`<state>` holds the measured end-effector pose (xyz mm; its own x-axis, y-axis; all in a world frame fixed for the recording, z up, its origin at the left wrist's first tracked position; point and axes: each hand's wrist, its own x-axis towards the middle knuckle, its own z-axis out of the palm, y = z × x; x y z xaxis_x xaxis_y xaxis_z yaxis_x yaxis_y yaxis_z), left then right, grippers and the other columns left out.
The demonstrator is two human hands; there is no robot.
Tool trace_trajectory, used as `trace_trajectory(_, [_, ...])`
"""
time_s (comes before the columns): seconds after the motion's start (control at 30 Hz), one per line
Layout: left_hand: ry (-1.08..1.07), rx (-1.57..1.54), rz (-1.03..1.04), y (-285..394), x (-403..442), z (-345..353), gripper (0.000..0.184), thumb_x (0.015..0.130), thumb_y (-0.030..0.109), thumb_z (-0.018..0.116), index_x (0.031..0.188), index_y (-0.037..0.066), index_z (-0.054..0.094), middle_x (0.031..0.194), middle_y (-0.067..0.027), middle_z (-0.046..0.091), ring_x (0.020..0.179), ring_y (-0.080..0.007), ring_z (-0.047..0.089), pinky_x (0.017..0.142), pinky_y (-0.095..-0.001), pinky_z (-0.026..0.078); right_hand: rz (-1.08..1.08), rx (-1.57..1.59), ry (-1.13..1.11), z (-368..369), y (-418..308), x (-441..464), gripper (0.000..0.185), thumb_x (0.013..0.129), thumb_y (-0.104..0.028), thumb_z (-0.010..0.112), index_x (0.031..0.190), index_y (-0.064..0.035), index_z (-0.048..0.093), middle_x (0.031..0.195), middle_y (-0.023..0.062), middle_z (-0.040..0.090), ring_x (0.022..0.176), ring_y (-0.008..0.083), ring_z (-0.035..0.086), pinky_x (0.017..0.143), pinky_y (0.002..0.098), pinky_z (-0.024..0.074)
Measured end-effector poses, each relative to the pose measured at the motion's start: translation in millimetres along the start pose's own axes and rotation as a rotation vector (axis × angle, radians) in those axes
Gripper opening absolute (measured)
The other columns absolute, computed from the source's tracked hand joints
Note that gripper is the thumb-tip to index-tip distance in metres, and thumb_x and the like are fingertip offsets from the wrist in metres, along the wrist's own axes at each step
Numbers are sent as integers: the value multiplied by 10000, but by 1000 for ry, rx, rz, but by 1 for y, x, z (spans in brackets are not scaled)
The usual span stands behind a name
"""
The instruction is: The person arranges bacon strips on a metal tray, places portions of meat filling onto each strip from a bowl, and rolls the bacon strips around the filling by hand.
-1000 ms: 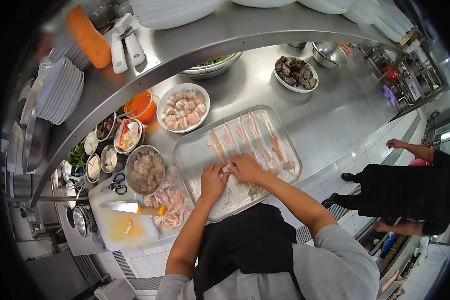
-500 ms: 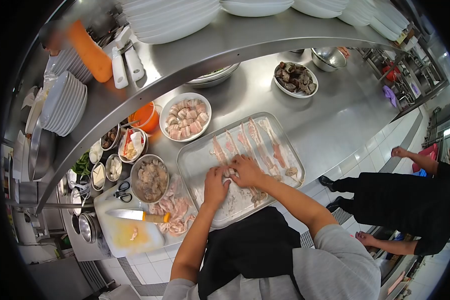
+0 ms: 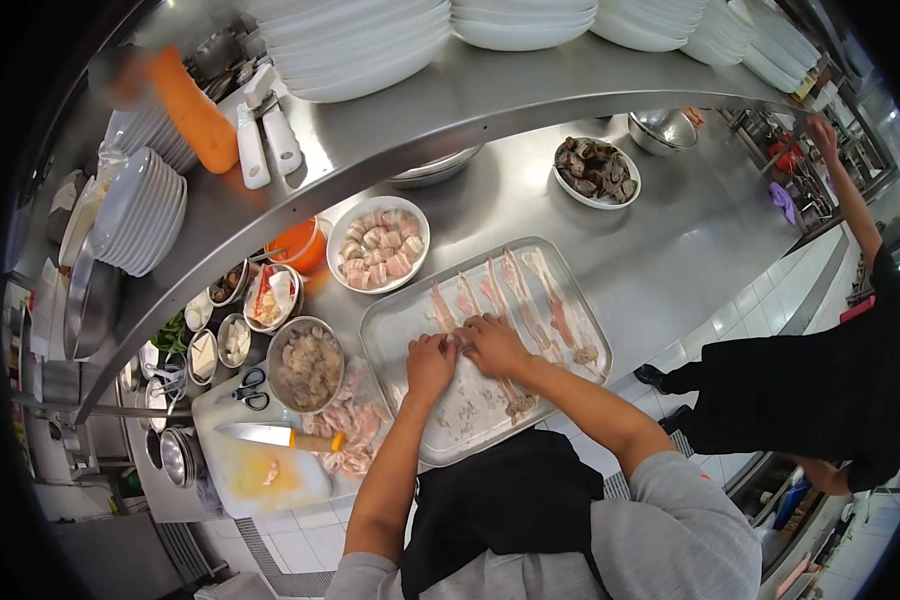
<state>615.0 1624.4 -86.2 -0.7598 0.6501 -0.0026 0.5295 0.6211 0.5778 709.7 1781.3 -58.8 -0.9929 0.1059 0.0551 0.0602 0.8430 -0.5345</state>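
Note:
A metal tray (image 3: 582, 385) holds a row of bacon strips (image 3: 518, 293), several with a small lump of greyish meat or seafood at the near end. My left hand (image 3: 431, 366) is over the tray's left half, its fingers curled and closed at one strip. Beside it, almost touching, my right hand (image 3: 492, 346) has its fingers bent down on the same strip. The rolled bit between them is mostly hidden by my fingers. Above the tray stands a white bowl (image 3: 426, 252) of finished bacon rolls (image 3: 382, 243). A metal bowl (image 3: 272, 372) of raw greyish pieces (image 3: 310, 366) sits left of the tray.
A knife (image 3: 260, 433) and scissors (image 3: 252, 388) lie on the cutting board (image 3: 232, 485) at left, near raw meat slices (image 3: 358, 430). A shelf (image 3: 370, 150) with stacked plates overhangs the counter. A co-worker in black (image 3: 790, 390) stands at right.
My hands have drawn closer around the bacon, and the roll seen between them is now mostly covered. The co-worker has raised one arm. The view has shifted slightly.

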Motion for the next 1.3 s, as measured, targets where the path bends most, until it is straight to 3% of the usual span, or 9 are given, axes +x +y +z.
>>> trace_trajectory(0.13, [-5,-56,-62,2,4,0,348,858,207,682,1176,80,621,1065,-149,608,986,-357,559,851,-456,472,-29,-9,-27,-8,-1,14,385,818,-218,675,1192,-133,653,1224,138,574,1184,316,516,994,461,404])
trace_trajectory(0.2, [129,-255,71,10,-2,-8,380,847,130,677,1213,89,582,1149,-163,573,1057,-370,542,898,-461,460,-59,-4,9,-5,3,19,332,807,-218,670,1129,-141,680,1221,129,577,1168,314,526,994,467,404])
trace_trajectory(0.33, [58,-182,156,13,-4,-17,381,818,30,650,1186,100,581,1161,-164,565,1067,-378,535,918,-455,451,83,61,-97,-1,7,34,399,807,-310,669,1156,-117,681,1261,165,563,1213,334,507,1023,460,390])
trace_trajectory(0.47, [60,-184,93,11,3,-14,373,810,33,651,1171,105,592,1123,-158,585,1032,-376,538,900,-455,455,181,76,-182,4,9,42,441,829,-323,647,1216,-113,645,1269,171,565,1219,341,506,1025,458,389])
trace_trajectory(0.53, [77,-118,96,11,7,-15,372,801,69,673,1165,101,599,1073,-154,599,995,-366,542,879,-455,461,103,126,-25,8,9,33,492,833,-288,651,1292,-121,589,1257,157,577,1209,338,512,1028,464,385])
trace_trajectory(0.67, [123,-78,81,1,13,-7,396,792,114,701,1174,92,597,1049,-156,602,989,-364,544,871,-460,465,-35,23,-54,0,11,30,516,824,-248,662,1315,-130,556,1240,142,587,1201,331,516,1028,474,383])
trace_trajectory(1.07, [83,-140,133,14,28,-20,431,817,129,693,1225,96,558,1158,-166,554,1074,-376,539,912,-478,456,29,71,-101,-4,25,81,325,763,-266,691,1034,-90,712,1144,120,590,1132,322,537,989,450,419])
trace_trajectory(1.17, [110,-68,52,8,39,-15,395,838,150,677,1215,101,568,1106,-155,576,1065,-372,547,902,-476,461,55,168,-166,4,35,87,399,775,-273,700,1143,-120,686,1194,126,573,1146,328,535,997,457,415])
trace_trajectory(1.3, [55,-157,-31,-5,59,-16,347,892,187,639,1218,85,574,964,-150,656,963,-360,612,884,-443,472,-23,51,38,4,27,71,419,814,-237,670,1221,-142,639,1225,119,566,1200,315,499,1005,470,398])
